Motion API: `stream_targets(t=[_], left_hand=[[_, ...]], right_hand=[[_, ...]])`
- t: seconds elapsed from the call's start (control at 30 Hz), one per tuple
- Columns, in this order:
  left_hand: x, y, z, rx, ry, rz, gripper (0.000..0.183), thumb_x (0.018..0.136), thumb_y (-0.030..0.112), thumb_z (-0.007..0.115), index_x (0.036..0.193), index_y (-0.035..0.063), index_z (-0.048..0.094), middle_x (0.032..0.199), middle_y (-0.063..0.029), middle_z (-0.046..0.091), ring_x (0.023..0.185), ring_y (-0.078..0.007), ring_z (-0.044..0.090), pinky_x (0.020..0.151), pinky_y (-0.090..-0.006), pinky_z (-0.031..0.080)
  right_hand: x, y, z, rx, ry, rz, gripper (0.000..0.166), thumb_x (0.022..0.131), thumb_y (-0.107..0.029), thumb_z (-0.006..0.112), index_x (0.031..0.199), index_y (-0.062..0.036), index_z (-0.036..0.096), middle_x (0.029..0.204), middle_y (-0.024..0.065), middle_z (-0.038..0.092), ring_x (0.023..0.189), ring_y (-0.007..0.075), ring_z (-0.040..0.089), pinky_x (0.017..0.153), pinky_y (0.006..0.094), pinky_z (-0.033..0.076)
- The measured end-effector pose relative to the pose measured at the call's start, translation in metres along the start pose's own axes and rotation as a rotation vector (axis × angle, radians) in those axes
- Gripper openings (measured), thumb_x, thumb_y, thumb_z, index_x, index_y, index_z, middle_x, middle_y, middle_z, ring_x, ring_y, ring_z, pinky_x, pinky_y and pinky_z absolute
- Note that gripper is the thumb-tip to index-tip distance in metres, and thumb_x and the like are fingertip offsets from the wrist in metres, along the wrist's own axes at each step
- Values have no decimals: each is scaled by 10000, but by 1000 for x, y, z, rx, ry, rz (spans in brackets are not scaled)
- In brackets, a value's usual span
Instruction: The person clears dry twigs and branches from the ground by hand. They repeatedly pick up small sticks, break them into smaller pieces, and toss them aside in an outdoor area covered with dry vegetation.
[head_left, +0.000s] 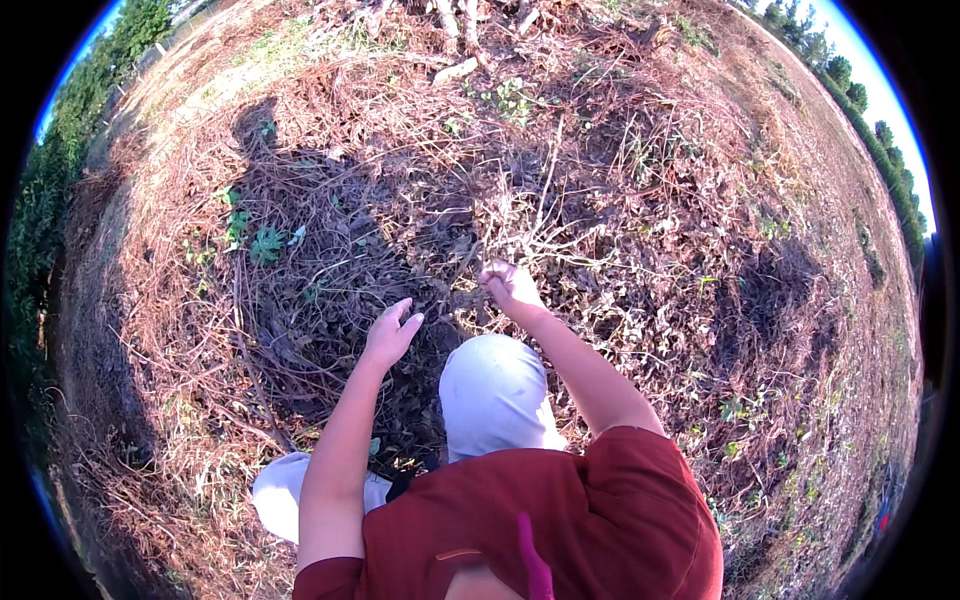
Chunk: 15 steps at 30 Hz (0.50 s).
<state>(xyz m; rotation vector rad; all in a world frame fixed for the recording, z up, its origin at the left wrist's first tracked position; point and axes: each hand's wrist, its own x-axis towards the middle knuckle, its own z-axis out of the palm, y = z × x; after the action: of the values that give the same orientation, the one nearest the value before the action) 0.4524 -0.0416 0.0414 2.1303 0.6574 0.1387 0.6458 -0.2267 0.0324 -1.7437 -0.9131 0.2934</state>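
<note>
My left hand (394, 330) is held over shaded dry leaves (401, 409), thumb apart from the fingers and nothing in it. My right hand (511, 286) has curled fingers and is at the near edge of a clump of pale dry twigs (536, 244). Whether a stem lies inside those fingers is too small to make out. One longer thin stick (552, 169) rises from the clump, leading away from me. Between my forearms is my bent knee in white trousers (491, 397).
Dry vines (337, 97) and leaf litter cover the ground. Cut pale branches (454, 71) and stems stand at the far side. A green leafy plant (266, 244) grows to the left, near a long brown stick (251, 367). Trees (840, 71) line the field's edge.
</note>
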Motion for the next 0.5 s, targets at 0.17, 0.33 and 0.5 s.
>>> stream_targets(t=[0.17, 0.33, 0.5], left_hand=[[-24, -11, 29, -7, -134, -20, 482, 851, 328, 568, 1194, -10, 530, 1152, -177, 590, 1067, -285, 570, 909, -351, 434], [-85, 9, 39, 232, -522, -48, 297, 824, 242, 547, 1019, 34, 632, 933, -194, 650, 875, -325, 634, 761, -395, 490], [-159, -50, 88, 449, -793, -112, 265, 717, 234, 586, 842, 17, 672, 892, -204, 655, 851, -350, 639, 707, -438, 503]], right_hand=[[-53, 25, -31, 599, 283, 732, 169, 833, -33, 414, 933, -16, 549, 695, 74, 583, 535, 141, 556, 491, 253, 461], [-88, 35, -6, 402, 171, 676, 267, 899, -188, 505, 1128, -60, 555, 642, 56, 603, 571, 124, 589, 551, 250, 486], [-59, -58, -33, 151, -87, 542, 509, 880, -244, 534, 1344, -87, 394, 779, 73, 639, 639, 101, 573, 593, 238, 470]])
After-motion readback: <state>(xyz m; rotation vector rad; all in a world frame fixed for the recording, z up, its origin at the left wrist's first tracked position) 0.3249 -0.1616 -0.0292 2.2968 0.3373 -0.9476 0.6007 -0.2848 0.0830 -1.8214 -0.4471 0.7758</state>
